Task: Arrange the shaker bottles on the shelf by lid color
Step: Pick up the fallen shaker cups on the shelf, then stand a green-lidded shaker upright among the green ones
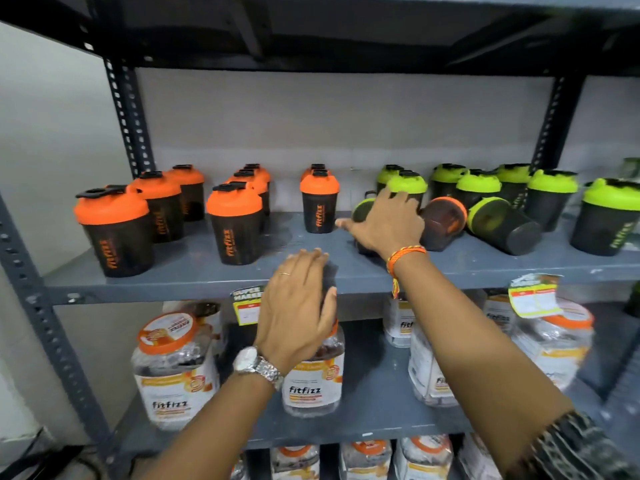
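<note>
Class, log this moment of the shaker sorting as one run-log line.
right hand: on toppled green-lid shaker | left hand: open at shelf edge | toppled orange-lid shaker among green | sorting unfinished

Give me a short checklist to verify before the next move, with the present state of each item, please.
1. Right hand is on a tipped green-lid bottle: ok, though whether it grips is cannot tell.
2. Left hand is free to help: ok, it is at the shelf edge and appears empty.
3. Orange group on the left all upright: ok.
4. No orange lid among the green ones: not ok, a tipped orange-lid bottle lies there.
5. All green bottles upright: not ok, another green-lid bottle lies on its side.
6. Free space beside the orange bottle: ok.
</note>
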`<state>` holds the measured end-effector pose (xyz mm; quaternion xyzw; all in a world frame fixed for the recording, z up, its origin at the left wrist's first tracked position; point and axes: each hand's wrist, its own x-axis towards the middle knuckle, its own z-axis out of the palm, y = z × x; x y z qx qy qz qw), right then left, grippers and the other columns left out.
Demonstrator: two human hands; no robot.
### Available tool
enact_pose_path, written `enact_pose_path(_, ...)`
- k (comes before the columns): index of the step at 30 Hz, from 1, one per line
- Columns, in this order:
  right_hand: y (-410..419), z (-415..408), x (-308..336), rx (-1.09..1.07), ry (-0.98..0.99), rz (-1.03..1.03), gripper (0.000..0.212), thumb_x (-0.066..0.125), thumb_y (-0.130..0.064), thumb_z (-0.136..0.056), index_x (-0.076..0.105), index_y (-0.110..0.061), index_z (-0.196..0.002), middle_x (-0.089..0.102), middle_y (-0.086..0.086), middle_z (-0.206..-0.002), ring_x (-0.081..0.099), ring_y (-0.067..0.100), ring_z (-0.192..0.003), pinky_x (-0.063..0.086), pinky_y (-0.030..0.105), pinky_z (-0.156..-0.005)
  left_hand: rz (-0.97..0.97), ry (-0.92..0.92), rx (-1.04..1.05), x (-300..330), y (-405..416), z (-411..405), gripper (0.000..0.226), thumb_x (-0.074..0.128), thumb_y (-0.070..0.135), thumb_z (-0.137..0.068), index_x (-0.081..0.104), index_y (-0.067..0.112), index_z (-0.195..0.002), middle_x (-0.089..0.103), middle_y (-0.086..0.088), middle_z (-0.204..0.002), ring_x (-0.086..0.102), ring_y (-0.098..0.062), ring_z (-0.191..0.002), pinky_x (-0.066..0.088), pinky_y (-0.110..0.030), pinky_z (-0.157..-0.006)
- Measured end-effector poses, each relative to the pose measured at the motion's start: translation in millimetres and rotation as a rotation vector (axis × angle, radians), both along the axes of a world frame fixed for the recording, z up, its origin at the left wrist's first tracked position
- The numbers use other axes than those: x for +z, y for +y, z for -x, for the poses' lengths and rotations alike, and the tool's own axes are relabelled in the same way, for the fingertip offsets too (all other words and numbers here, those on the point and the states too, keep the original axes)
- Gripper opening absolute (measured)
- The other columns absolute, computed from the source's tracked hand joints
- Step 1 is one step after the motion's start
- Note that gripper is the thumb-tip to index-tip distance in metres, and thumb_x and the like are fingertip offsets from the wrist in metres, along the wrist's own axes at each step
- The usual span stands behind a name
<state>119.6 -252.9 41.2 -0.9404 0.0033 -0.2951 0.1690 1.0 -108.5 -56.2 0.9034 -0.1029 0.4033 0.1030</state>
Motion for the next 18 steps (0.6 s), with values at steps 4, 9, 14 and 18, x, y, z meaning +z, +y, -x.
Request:
enact_pose_path(4, -25, -13, -4, 0.072, 0.109, -0.037, 0.094, 0.073, -0.071, -0.067, 0.052, -0.004, -0.129, 0.054, 0.02, -0.132, 0.052, 0.041, -0.124, 0.051, 0.046, -0.091, -0.026, 0.06, 0.016, -13, -34, -17, 0.052, 0.048, 0.036, -0.092, 0.053, 0.009, -0.136, 0.057, -0.01, -0.14, 0.051, -0.029, -0.13, 0.033, -0.042, -0.117)
enact_pose_path(9, -52, -14, 4, 0.125, 0.146, -0.045, 0.07, 0.071, -0.059, -0.076, 0.062, -0.006, -0.119, 0.063, 0.019, -0.125, 0.061, 0.041, -0.115, 0.052, 0.042, -0.085, -0.045, 0.062, 0.094, -26, -41, -26, 0.052, 0.052, 0.037, -0.09, 0.053, 0.012, -0.135, 0.057, -0.006, -0.138, 0.05, -0.027, -0.127, 0.03, -0.044, -0.119)
enact_pose_path(14, -43, -11, 11, 0.158, 0.098, 0.055, 0.055, 0.068, -0.044, -0.075, 0.065, -0.006, -0.115, 0.064, 0.017, -0.122, 0.061, 0.042, -0.112, 0.049, 0.039, -0.078, -0.089, 0.04, 0.129, -32, -40, -31, 0.056, 0.054, 0.035, -0.089, 0.051, 0.013, -0.14, 0.056, -0.007, -0.142, 0.051, -0.028, -0.129, 0.028, -0.044, -0.12)
enact_pose_path(18, -35, -14, 15, 0.173, 0.102, 0.122, 0.053, 0.059, -0.042, -0.081, 0.061, -0.009, -0.122, 0.063, 0.015, -0.126, 0.059, 0.04, -0.115, 0.045, 0.04, -0.08, -0.071, 0.011, 0.144, -34, -41, -34, 0.054, 0.054, 0.033, -0.089, 0.052, 0.013, -0.139, 0.057, -0.006, -0.141, 0.052, -0.027, -0.129, 0.027, -0.043, -0.12)
